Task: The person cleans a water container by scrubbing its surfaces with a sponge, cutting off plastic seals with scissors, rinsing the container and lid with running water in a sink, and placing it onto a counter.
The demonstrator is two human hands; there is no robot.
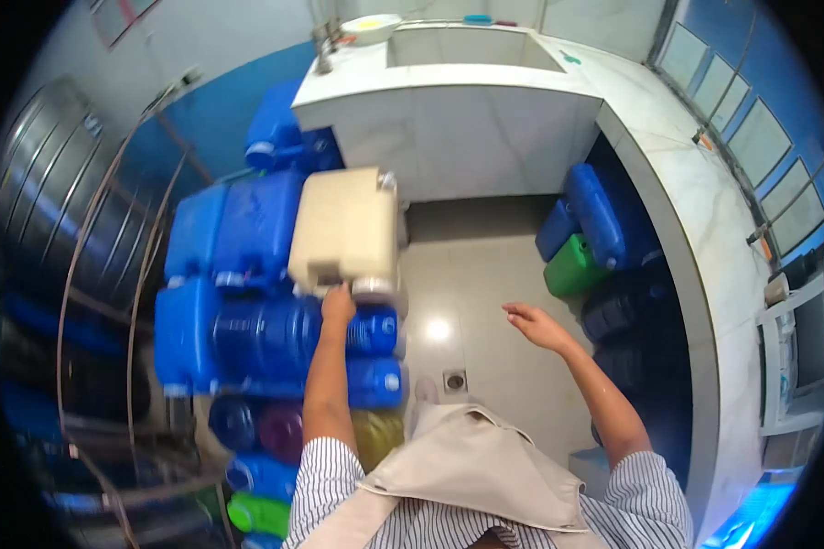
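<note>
I take the floor drain [454, 381] as the reference for all positions and read the scene from the head camera. The cream container [343, 220] is located to the left of the drain and farther from the wearer, with a pale round cap at its near end. I have the left hand [339, 304] at that near end, left of the drain and beyond it; its fingers are folded at the container's handle in a grasp. Some blur affects this area. I have the right hand [533, 325] to the right of the drain and beyond it, raised over the tiled floor [476, 274]; it is released, fingers extended, holding nothing.

Left of the drain, I note a large blue bottle [261, 331] on its side near the left forearm, with a blue container [185, 339] at its outer end. Farther out on the same side, another blue container [258, 224] sits directly beside the cream one. Right of the drain and beyond it, I register a green container [574, 265] near a tilted blue container [597, 215]. Beyond the drain stands a white bench [348, 87] with a recessed sink [471, 46].
</note>
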